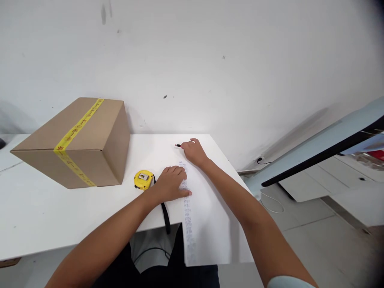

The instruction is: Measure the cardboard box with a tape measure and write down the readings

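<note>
My left hand (174, 184) lies palm down with its thumb out, across the left edge of a large white sheet (210, 224). Bluish print runs along that edge, and the near end of the sheet hangs past the table's front edge. Farther back, my right hand (193, 152) has its fingers closed on a small pen (178, 145), black and red where it shows, with the tip pointing left. The rest of the pen is hidden in the hand. Left of my left hand sits a yellow tape measure (143, 179); its black strap (166, 218) passes under my wrist and droops over the edge.
A closed cardboard box (90, 140) with yellow printed tape stands on the white table (39, 212) at the left. A white wall (180, 72) rises behind. Beyond the table's right end are a slanting pale panel (315, 148), a white cabinet (327, 180) and a cable (277, 209).
</note>
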A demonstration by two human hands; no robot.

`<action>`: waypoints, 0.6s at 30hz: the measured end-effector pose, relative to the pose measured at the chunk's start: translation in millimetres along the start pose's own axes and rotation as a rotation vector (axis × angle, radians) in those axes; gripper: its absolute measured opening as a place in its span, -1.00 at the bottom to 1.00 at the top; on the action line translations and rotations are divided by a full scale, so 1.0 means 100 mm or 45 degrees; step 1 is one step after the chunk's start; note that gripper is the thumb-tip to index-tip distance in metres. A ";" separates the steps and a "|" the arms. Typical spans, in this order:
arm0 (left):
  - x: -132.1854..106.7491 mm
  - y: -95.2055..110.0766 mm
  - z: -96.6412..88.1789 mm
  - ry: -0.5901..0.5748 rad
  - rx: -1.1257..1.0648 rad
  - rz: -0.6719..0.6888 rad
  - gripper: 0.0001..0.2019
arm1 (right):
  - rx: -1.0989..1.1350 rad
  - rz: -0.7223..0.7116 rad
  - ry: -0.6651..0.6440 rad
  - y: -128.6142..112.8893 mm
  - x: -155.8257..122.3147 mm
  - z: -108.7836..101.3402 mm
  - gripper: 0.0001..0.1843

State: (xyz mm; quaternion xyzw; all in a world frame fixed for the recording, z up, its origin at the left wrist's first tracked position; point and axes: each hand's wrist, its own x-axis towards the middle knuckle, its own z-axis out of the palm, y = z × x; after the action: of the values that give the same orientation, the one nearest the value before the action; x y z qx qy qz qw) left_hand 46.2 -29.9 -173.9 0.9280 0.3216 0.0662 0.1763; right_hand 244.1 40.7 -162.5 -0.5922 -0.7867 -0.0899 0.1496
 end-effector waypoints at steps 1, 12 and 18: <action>0.00 -0.04 -0.01 -0.001 -0.023 0.000 -0.37 | 0.028 -0.031 0.061 -0.04 -0.01 -0.02 -0.68; -0.03 -0.07 -0.05 -0.077 -0.060 -0.006 -0.03 | 0.510 -0.217 0.418 -0.32 -1.09 -0.49 -0.73; 0.04 -0.12 0.09 -0.105 -0.071 -0.104 0.10 | 0.836 0.093 0.347 -0.24 -1.09 -0.27 -0.23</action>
State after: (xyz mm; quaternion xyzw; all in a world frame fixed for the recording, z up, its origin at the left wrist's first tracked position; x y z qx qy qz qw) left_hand 44.6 -21.4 -186.2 0.9108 0.3496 0.0294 0.2177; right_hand 251.7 -73.0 -173.4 -0.5229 -0.7247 0.0949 0.4387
